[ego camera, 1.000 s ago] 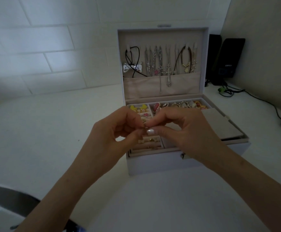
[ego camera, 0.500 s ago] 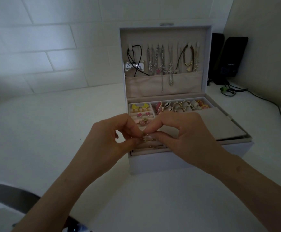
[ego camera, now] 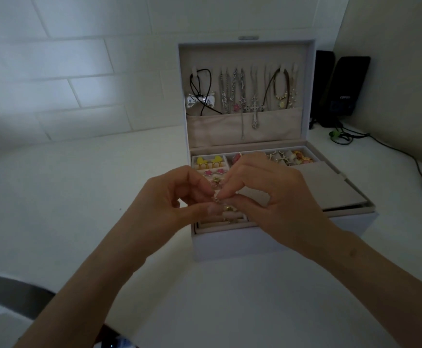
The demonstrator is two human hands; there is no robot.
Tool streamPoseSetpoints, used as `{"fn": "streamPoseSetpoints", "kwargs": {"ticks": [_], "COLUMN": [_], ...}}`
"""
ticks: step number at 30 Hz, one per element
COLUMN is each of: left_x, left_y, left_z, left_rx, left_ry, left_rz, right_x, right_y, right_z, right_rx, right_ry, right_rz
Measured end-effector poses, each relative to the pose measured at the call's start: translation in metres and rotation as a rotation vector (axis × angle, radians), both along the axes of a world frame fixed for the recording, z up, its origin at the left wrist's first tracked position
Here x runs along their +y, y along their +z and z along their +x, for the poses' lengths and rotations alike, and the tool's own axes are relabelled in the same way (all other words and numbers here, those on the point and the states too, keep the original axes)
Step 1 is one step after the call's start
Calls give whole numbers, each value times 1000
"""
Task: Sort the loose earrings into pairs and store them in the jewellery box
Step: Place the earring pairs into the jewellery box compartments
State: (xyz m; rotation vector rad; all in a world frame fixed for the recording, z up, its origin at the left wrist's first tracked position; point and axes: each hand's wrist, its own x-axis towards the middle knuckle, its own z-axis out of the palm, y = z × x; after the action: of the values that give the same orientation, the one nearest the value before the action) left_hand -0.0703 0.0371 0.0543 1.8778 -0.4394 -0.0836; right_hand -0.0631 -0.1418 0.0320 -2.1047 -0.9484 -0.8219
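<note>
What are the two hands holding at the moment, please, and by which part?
A tiny earring, pinched between fingertips of left hand and right hand above the jewellery box; the gripped part cannot be told.

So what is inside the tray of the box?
In the tray: yellow earrings, pink stars, rings at the back. The hands cover the middle and front rows.

We hold our bare left hand (ego camera: 166,202) and bare right hand (ego camera: 271,197) close together, fingertips touching in a pinch. Our other fingers curl. Both arms reach forward.
</note>
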Motion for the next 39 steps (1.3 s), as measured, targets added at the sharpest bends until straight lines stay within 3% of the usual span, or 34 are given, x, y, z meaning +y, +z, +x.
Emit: {"fn": "streamPoseSetpoints", "kwargs": {"ticks": [4,8,14,21,30,39], "left_x": [1,0,1,-2,3,-3], "left_y": [3,3,0,-4,7,2], "left_z": [0,0,3,2,-2,-1], "left_rx": [35,-48,-187,-321,-228,-380], "left_ry": [-55,-17,47,74,-8,85], "left_rz": [-17,-4,159,330,384,501], "right_x": [0,0,0,0,4,-1], "right_y": [1,1,-1,-3,-1,-2], "right_z": [-1,-3,-2,-2,-3,-3], "right_rx": [-31,-36,2,-95,-334,-112], "right_ry": [5,-7,-8,-17,-74,-5], "right_rz": [-11,-18,-16,-95,-298,-140]}}
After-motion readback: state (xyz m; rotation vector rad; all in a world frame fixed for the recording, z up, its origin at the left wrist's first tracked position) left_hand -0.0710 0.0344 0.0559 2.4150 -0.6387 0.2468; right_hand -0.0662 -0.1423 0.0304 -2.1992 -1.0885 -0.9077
